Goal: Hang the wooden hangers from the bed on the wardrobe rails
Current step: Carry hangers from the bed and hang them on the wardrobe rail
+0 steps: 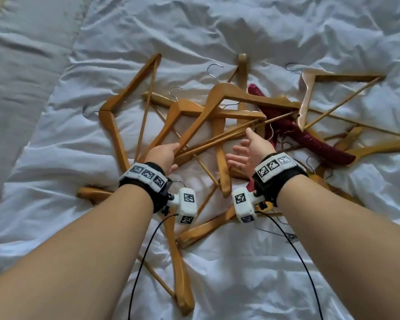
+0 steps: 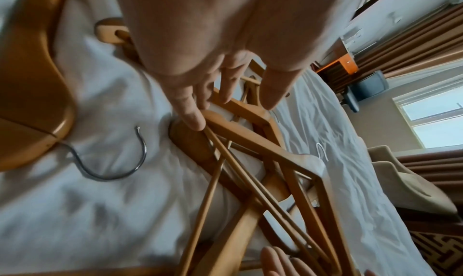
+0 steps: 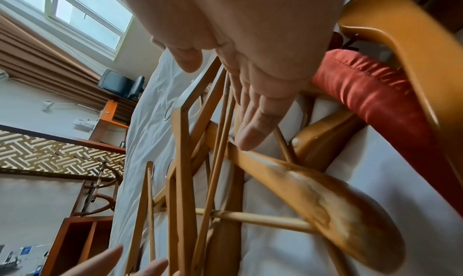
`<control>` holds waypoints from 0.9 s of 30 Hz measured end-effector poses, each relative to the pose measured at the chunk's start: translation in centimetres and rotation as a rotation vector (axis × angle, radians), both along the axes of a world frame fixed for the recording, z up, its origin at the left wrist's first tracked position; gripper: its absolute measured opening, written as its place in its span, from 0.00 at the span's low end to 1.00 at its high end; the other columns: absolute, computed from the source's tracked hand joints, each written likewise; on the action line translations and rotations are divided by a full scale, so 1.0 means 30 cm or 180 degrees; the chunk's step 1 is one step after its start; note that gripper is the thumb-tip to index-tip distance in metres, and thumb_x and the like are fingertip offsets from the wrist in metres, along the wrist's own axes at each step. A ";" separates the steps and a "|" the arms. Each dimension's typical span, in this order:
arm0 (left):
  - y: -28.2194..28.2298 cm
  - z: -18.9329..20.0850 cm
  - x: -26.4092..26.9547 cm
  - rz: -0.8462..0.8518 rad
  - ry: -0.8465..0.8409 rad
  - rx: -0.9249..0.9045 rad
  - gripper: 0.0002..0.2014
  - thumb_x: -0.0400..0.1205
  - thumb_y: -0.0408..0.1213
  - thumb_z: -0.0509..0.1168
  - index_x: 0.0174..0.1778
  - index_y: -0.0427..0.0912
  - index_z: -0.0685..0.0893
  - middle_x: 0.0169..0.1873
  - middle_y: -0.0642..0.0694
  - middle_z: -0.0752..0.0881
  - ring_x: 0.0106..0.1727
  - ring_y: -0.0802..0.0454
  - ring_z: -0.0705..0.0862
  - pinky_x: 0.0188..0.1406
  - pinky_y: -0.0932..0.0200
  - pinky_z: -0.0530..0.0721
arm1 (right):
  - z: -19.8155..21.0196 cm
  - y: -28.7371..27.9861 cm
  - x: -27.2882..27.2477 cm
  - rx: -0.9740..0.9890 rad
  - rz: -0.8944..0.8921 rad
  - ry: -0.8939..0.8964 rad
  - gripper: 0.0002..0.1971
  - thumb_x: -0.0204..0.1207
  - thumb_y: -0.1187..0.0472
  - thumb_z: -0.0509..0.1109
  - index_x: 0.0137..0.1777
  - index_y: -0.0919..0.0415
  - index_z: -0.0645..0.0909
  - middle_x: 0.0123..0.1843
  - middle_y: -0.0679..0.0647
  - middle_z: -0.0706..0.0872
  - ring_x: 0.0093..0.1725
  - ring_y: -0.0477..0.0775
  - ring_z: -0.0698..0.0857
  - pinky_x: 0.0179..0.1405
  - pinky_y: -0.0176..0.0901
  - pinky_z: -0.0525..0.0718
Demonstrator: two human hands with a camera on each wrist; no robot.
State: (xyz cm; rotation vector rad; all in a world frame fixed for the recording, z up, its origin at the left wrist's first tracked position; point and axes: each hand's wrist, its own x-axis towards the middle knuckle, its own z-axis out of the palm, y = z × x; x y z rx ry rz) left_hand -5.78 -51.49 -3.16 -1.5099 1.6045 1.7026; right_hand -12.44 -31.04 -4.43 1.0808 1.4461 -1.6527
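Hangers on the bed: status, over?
Left hand open, fingertips on a hanger bar. Right hand open, holding nothing. Wooden hangers tangled on the white duvet. Red padded hanger lies among them.

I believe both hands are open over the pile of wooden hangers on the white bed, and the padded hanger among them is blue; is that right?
Not quite: the padded hanger is dark red, not blue, as the head view shows. The rest holds: the left hand and right hand are open over the wooden hangers on the white bed.
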 end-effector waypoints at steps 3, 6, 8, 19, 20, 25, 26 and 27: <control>-0.009 -0.051 -0.004 -0.0623 -0.0074 -0.0445 0.15 0.81 0.52 0.70 0.51 0.43 0.86 0.59 0.43 0.85 0.60 0.42 0.83 0.69 0.42 0.82 | -0.031 0.010 -0.014 -0.0068 -0.0103 -0.0052 0.29 0.83 0.42 0.64 0.74 0.62 0.72 0.67 0.64 0.81 0.55 0.70 0.88 0.57 0.64 0.87; -0.017 -0.075 0.016 -0.0913 -0.0045 -0.0483 0.22 0.75 0.60 0.74 0.53 0.45 0.90 0.53 0.46 0.89 0.57 0.46 0.85 0.66 0.45 0.82 | -0.055 0.012 -0.024 -0.0162 -0.0188 -0.0086 0.30 0.82 0.43 0.65 0.76 0.63 0.70 0.69 0.65 0.80 0.57 0.72 0.87 0.59 0.66 0.86; -0.012 -0.078 0.027 -0.0997 0.0054 -0.0259 0.15 0.76 0.57 0.75 0.43 0.49 0.91 0.45 0.46 0.90 0.50 0.48 0.85 0.56 0.48 0.84 | -0.055 0.009 -0.025 -0.0173 -0.0261 -0.0083 0.27 0.81 0.44 0.67 0.72 0.63 0.73 0.65 0.65 0.82 0.55 0.72 0.88 0.58 0.67 0.86; 0.042 0.062 0.103 -0.1514 0.0877 0.0653 0.11 0.81 0.29 0.74 0.51 0.42 0.78 0.41 0.39 0.86 0.37 0.47 0.84 0.35 0.54 0.83 | 0.074 0.015 -0.004 -0.0223 -0.0138 0.0201 0.30 0.71 0.36 0.75 0.63 0.58 0.77 0.59 0.64 0.85 0.53 0.67 0.88 0.54 0.61 0.88; 0.045 0.083 0.116 -0.1672 0.0892 0.0543 0.11 0.80 0.30 0.75 0.51 0.42 0.79 0.40 0.39 0.87 0.36 0.47 0.84 0.35 0.54 0.82 | 0.090 0.012 0.008 -0.0219 -0.0064 0.0248 0.36 0.67 0.35 0.77 0.67 0.57 0.74 0.59 0.65 0.84 0.53 0.68 0.88 0.55 0.62 0.88; 0.020 0.167 0.224 -0.1978 0.1026 0.0135 0.11 0.78 0.30 0.76 0.49 0.44 0.81 0.38 0.42 0.84 0.34 0.45 0.83 0.36 0.50 0.84 | 0.194 -0.033 0.093 -0.0202 0.0264 0.0413 0.35 0.63 0.35 0.80 0.65 0.50 0.74 0.61 0.64 0.81 0.54 0.67 0.88 0.57 0.63 0.87; 0.008 0.183 0.252 -0.2041 0.1033 0.0032 0.11 0.78 0.30 0.76 0.50 0.45 0.82 0.39 0.42 0.84 0.35 0.45 0.83 0.37 0.48 0.85 | 0.214 -0.049 0.115 -0.0207 0.0311 0.0412 0.35 0.62 0.35 0.81 0.65 0.50 0.74 0.61 0.64 0.81 0.54 0.66 0.88 0.57 0.63 0.87; -0.007 0.202 0.282 -0.2126 0.1041 -0.0093 0.12 0.78 0.30 0.77 0.51 0.46 0.82 0.40 0.43 0.84 0.36 0.45 0.83 0.40 0.47 0.87 | 0.234 -0.068 0.140 -0.0226 0.0379 0.0418 0.38 0.61 0.36 0.82 0.68 0.51 0.74 0.61 0.63 0.81 0.54 0.66 0.88 0.56 0.62 0.87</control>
